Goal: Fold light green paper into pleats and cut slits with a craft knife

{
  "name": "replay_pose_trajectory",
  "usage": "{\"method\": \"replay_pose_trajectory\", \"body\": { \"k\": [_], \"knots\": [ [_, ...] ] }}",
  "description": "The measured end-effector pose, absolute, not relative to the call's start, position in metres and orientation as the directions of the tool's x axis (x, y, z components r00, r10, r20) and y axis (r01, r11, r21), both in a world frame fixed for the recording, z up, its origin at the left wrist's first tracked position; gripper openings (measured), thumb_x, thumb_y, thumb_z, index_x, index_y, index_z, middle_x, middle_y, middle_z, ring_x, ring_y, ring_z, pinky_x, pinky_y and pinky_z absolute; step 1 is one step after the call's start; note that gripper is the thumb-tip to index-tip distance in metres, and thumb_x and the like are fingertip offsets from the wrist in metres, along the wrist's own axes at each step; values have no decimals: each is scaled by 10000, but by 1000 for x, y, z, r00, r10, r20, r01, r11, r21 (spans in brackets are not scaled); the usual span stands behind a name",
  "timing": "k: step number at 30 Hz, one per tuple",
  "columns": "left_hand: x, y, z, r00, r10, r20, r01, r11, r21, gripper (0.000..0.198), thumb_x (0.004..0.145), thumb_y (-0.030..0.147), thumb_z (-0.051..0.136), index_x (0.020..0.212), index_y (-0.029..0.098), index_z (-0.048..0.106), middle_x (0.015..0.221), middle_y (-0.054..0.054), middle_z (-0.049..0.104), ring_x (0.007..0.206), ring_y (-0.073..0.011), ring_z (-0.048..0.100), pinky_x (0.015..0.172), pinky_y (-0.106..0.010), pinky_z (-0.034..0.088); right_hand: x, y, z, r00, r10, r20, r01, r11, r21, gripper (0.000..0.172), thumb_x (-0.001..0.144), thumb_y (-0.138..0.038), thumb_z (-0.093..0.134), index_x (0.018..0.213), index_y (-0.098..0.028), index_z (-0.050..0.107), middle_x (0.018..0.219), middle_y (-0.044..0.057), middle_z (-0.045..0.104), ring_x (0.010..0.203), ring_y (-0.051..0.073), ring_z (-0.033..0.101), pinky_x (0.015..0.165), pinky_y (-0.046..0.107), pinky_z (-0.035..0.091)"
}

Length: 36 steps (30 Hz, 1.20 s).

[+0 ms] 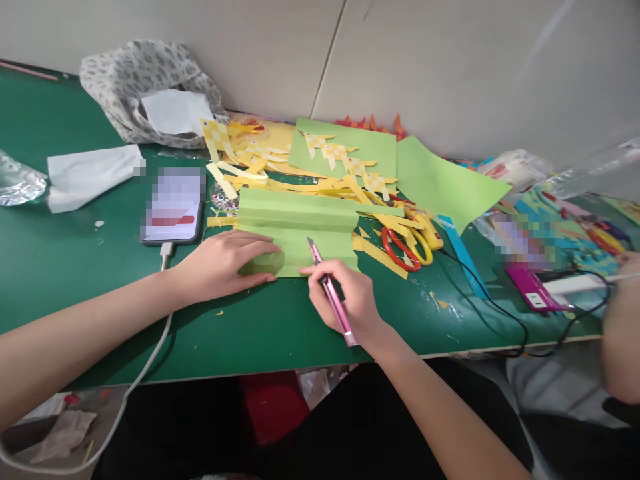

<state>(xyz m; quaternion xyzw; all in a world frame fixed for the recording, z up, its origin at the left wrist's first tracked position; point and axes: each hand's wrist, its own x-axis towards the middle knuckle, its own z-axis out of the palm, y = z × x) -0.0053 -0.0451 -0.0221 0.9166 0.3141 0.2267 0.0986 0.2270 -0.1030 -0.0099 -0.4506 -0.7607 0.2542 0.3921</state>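
A creased light-green paper sheet (300, 217) lies in front of me with folds running across it. My left hand (233, 260) rests on its left side, fingers stretched out and thumb apart, pressing the paper to the table. In my right hand (345, 293) is a pink utility knife (336, 305), gripped like a pen. Its tip points away from me, over the lower middle of the sheet; whether the blade touches the paper I cannot tell. Just right of the sheet lie red-and-yellow-handled scissors (393, 248), beside yellow paper strips (383, 257).
A charging phone (174, 203) lies left, its white cable (160, 347) passing under my left forearm. Behind the sheet are woven yellow paper fish (345, 160) and green sheets (445, 177). A cloth bag (150, 87) stands by the wall. Another person's arm (623, 327) appears at right.
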Motion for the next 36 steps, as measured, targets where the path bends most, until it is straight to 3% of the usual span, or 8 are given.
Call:
{"method": "replay_pose_trajectory", "body": {
  "k": [2, 4, 8, 11, 17, 23, 29, 36],
  "knots": [
    [-5, -45, -21, 697, 625, 352, 532, -779, 332, 398, 880, 425, 540, 1177, 166, 600, 1179, -107, 656, 1042, -253, 631, 873, -386, 514, 226, -101, -7, -139, 939, 315, 367, 344, -864, 32, 836, -222, 581, 835, -225, 549, 826, 28, 724, 705, 168, 690, 648, 291, 532],
    [-4, -46, -20, 698, 625, 348, 524, -778, 346, 387, 882, 417, 541, 1167, 163, 600, 1161, -104, 663, 1034, -246, 632, 869, -375, 512, 226, -96, -3, -94, 972, 217, 195, 231, -953, 123, 879, -334, 538, 881, -220, 583, 763, 15, 719, 644, 156, 674, 647, 299, 534],
    [-4, -46, -18, 695, 634, 338, 508, -767, 392, 349, 885, 409, 538, 1120, 160, 607, 1063, -89, 684, 977, -227, 633, 830, -352, 512, 226, -84, 3, -106, 993, 54, -38, 50, -998, 476, 930, -526, 325, 1014, -188, 650, 688, 27, 716, 560, 147, 644, 636, 310, 530],
    [-4, -47, -18, 678, 657, 329, 516, -744, 424, 305, 875, 391, 553, 1066, 163, 618, 983, -77, 679, 908, -214, 630, 773, -334, 513, 226, -79, -1, -103, 992, -67, -127, -80, -989, 545, 904, -561, 318, 982, -163, 681, 637, 38, 706, 513, 149, 627, 577, 301, 524],
    [-5, -47, -18, 680, 662, 314, 499, -732, 464, 267, 869, 362, 554, 1044, 170, 613, 955, -70, 663, 886, -204, 618, 738, -312, 502, 228, -75, -9, -178, 980, -91, -38, -99, -994, 147, 728, -304, 663, 783, -185, 729, 635, 17, 711, 525, 132, 627, 580, 283, 527],
    [-6, -46, -17, 692, 660, 292, 473, -720, 507, 226, 860, 285, 528, 1047, 192, 614, 971, -64, 667, 901, -193, 622, 776, -304, 507, 235, -71, -3, -304, 948, -92, 95, -65, -993, 166, 625, -278, 768, 752, -192, 705, 684, 2, 703, 604, 132, 641, 571, 265, 527],
    [-6, -46, -16, 690, 658, 303, 461, -722, 517, 216, 841, 236, 537, 1033, 178, 618, 962, -61, 675, 879, -187, 634, 753, -293, 520, 223, -77, -8, -102, 993, -62, 120, -49, -992, 277, 611, -318, 806, 571, -186, 565, 520, -25, 635, 435, 93, 556, 429, 214, 444],
    [-6, -46, -21, 632, 677, 377, 481, -724, 495, 201, 869, 188, 488, 1025, 168, 613, 959, -57, 680, 860, -167, 652, 748, -271, 524, 210, -73, -10, -4, 999, -51, 128, -50, -991, 339, 616, -385, 801, 550, -187, 533, 514, -11, 634, 441, 105, 573, 460, 234, 473]
  ]
}}
